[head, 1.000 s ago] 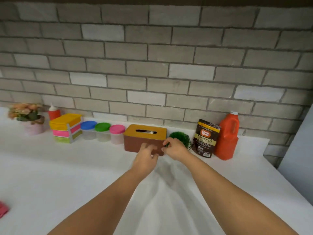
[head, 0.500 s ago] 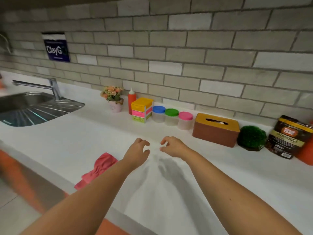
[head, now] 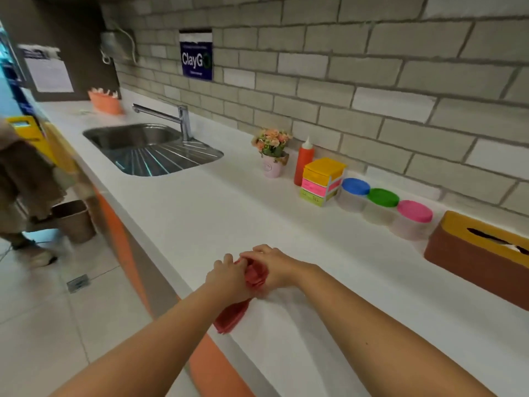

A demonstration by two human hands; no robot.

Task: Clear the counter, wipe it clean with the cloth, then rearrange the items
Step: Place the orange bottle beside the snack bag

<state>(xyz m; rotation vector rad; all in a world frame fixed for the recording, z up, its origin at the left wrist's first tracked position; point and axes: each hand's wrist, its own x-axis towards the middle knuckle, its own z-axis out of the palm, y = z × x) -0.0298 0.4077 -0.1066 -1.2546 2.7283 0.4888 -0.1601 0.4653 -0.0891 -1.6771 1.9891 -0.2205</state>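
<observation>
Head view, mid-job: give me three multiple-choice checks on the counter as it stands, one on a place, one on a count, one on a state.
1. Where on the counter is the red cloth?
A. at the very back
B. at the front edge, one end drooping over it
C. in the middle, spread flat

2. How many round lidded tubs stand in the row?
A. two
B. three
C. four

3. What are the hands doing?
A. both hold the cloth
B. only the left touches it
C. both hover clear of it

Answers:
1 B: the cloth is bunched at the front edge and its lower end hangs past it.
2 B: there is one blue, one green and one pink lid.
3 A: the left hand and the right hand both curl their fingers onto the cloth.
</observation>
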